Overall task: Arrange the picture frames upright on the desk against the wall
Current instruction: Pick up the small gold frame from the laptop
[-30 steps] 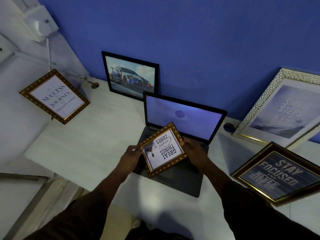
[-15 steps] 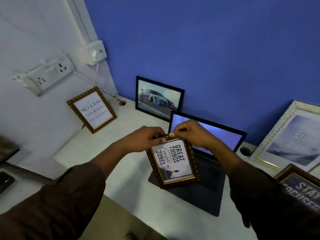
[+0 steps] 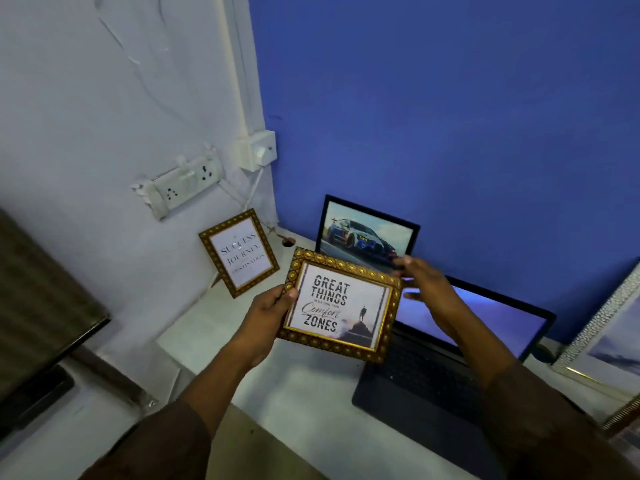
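- Your left hand grips the gold "Great Things" frame by its left edge, above the worktop.
- Your right hand hovers with fingers spread at its right corner, holding nothing.

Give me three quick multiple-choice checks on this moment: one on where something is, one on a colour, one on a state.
1. Where does the Success frame stand?
A. flat on the laptop
B. leaning on the white wall at the desk's left end
C. in the right hand

2. What colour is the wall behind the car picture?
A. blue
B. green
C. yellow

3. How is the Great Things frame held?
A. left hand grips its left edge, off the desk
B. lying face down on the desk
C. propped against the wall

Answers: 1 B, it leans below the socket strip. 2 A, blue wall. 3 A, the left hand holds it above the laptop; the right hand is open at its far corner.
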Demonstrator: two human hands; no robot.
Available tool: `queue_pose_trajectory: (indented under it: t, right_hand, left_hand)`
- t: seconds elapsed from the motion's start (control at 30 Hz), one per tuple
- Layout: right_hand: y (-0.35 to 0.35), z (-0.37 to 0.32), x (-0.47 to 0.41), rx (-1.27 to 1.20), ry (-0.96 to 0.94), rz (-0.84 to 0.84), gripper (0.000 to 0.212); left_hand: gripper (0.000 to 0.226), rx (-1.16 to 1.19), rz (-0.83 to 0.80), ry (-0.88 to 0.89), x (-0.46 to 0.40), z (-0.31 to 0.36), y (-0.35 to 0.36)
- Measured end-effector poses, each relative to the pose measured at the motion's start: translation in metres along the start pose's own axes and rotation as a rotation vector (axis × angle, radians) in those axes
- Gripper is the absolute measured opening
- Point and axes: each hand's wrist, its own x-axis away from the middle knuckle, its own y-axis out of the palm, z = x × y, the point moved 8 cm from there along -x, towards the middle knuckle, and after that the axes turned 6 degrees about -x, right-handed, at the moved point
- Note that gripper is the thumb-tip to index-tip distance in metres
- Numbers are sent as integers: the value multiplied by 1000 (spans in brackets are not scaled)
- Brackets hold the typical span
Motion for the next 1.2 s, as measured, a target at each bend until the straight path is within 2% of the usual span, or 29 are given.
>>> queue_pose_trajectory:
  t: [0.1, 0.2, 0.27, 0.37, 0.5, 0.6, 0.67, 0.97, 1.2]
  right_hand:
    - [35, 34, 12, -157, 157, -6, 50]
    - [77, 61, 29, -348, 269, 37, 58]
    - [91, 68, 33, -348, 292, 132, 53]
    - [94, 76, 31, -295, 303, 224, 52]
    - [83, 72, 13, -237, 250, 239, 52]
    - [77, 66, -6, -186, 218, 192, 52]
    - [75, 62, -19, -152, 185, 152, 51]
    - [67, 72, -61, -145, 169, 27, 51]
    - [79, 100, -65, -200, 252, -27, 56]
  left_hand:
    - [31, 151, 57, -30, 5, -11, -17]
    - [31, 172, 96, -57, 8, -20, -22]
    - [36, 139, 110, -82, 6, -24, -26]
    - [56, 196, 89, -227, -2, -41, -27]
    - [72, 265, -82, -394, -17, -56, -9]
    - [80, 360, -188, -463, -24, -59, 8]
    - [80, 384, -193, -481, -32, -55, 12]
    - [88, 511, -123, -531, -68, -64, 18]
    - [83, 393, 24, -441, -102, -76, -2]
